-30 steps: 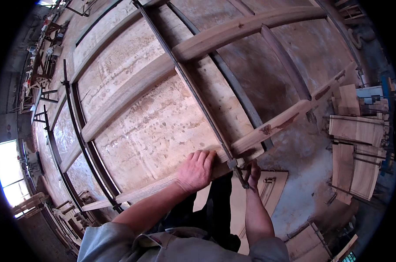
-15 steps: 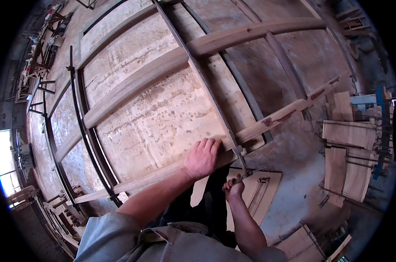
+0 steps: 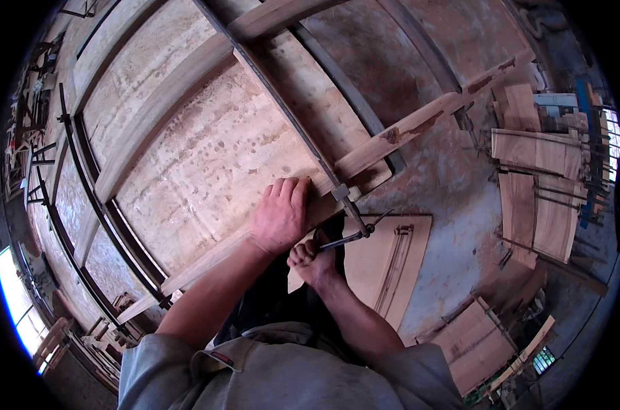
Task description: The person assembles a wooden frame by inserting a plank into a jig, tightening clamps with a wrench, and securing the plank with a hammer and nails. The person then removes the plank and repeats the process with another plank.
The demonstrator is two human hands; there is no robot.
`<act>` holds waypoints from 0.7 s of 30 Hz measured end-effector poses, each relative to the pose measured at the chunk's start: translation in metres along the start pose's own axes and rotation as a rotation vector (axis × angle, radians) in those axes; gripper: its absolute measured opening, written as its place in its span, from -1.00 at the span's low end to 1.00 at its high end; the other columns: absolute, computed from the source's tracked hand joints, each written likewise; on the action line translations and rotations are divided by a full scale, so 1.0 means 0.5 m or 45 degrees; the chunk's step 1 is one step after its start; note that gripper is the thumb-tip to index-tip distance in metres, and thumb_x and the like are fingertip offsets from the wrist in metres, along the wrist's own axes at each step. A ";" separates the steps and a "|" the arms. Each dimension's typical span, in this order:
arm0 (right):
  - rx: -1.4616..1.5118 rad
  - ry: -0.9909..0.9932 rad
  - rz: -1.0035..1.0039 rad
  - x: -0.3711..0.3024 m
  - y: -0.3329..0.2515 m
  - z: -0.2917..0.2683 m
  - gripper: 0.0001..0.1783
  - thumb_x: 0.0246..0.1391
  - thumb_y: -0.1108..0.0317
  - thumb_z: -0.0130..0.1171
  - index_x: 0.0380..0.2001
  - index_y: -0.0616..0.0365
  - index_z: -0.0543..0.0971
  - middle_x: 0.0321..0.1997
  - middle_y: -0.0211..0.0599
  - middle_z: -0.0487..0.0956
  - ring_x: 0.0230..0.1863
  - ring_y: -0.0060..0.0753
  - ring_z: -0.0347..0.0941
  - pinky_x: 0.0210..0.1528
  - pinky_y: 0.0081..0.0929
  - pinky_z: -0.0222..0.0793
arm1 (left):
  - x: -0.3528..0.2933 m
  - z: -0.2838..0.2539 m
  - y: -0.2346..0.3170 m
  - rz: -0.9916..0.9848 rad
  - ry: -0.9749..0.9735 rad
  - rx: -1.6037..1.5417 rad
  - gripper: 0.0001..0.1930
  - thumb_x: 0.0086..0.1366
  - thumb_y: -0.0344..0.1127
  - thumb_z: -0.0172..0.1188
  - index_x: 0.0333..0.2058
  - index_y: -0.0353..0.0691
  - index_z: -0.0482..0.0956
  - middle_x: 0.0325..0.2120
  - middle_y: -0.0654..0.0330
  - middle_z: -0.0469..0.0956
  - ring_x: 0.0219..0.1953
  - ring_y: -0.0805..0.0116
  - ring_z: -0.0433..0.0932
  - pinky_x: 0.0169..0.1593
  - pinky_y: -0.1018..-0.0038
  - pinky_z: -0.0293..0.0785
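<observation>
A long metal bar clamp [image 3: 286, 109] lies across a large wooden frame, its jaw [image 3: 340, 193] at the frame's near rail [image 3: 392, 137]. Beyond the rail, toward me, the clamp's screw ends in a crank handle [image 3: 347, 239]. My right hand [image 3: 313, 260] is closed round the left end of this handle. Just left of the clamp, my left hand [image 3: 280, 215] grips the near rail, its fingers together over the wood; the thumb is hidden.
More bar clamps [image 3: 105, 205] span the frame on the left. A pale board [image 3: 385, 273] lies below the frame's near side. Wooden panels [image 3: 539, 154] stand or lie at the right, with another panel [image 3: 470, 338] at the lower right. A bright window [image 3: 16, 294] shows at left.
My right hand has swung left with the clamp handle, which now points toward the left. The whole view has shifted; my left hand stays on the rail beside the clamp.
</observation>
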State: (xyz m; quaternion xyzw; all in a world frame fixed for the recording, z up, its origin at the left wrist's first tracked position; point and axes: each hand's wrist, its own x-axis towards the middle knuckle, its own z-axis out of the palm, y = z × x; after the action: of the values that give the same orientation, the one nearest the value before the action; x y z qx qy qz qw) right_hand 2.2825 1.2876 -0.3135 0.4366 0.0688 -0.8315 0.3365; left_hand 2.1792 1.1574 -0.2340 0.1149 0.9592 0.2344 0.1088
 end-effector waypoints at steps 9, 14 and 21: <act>0.279 0.085 0.425 -0.179 0.034 0.127 -0.35 0.29 -0.16 -0.44 -0.82 -0.06 0.06 -0.80 -0.51 -0.01 -0.63 -0.41 -0.06 -0.52 -0.40 -0.07 | -0.010 -0.005 -0.005 -0.006 -0.009 -0.068 -0.29 -0.02 -0.21 0.30 0.12 -0.35 0.30 -0.06 -0.05 0.40 -0.01 -0.01 0.38 0.10 0.23 0.33; 0.424 -0.041 0.446 -0.238 0.031 0.148 -0.46 0.23 -0.18 -0.21 -0.70 -0.09 0.28 -0.79 -0.62 0.09 -0.62 -0.52 0.04 -0.56 -0.47 0.03 | -0.024 -0.011 -0.016 -0.052 -0.008 -0.077 -0.36 0.04 -0.26 0.23 0.12 -0.33 0.31 -0.05 -0.04 0.40 0.01 0.02 0.38 0.12 0.25 0.32; 0.002 0.189 -0.121 -0.228 0.031 0.131 -0.52 0.35 -0.12 -0.26 -0.42 -0.03 0.42 -0.62 -0.56 0.22 -0.58 -0.51 0.12 -0.42 -0.40 0.20 | -0.013 -0.012 -0.013 0.100 0.027 0.031 -0.57 0.20 -0.30 -0.04 0.04 -0.32 0.38 -0.21 0.07 0.45 -0.08 0.16 0.43 -0.01 0.34 0.39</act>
State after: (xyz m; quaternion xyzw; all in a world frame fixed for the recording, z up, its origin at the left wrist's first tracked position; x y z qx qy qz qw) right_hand 2.2925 1.3062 -0.1827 0.4936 0.1134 -0.8119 0.2904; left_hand 2.1827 1.1475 -0.2308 0.1511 0.9578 0.2281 0.0879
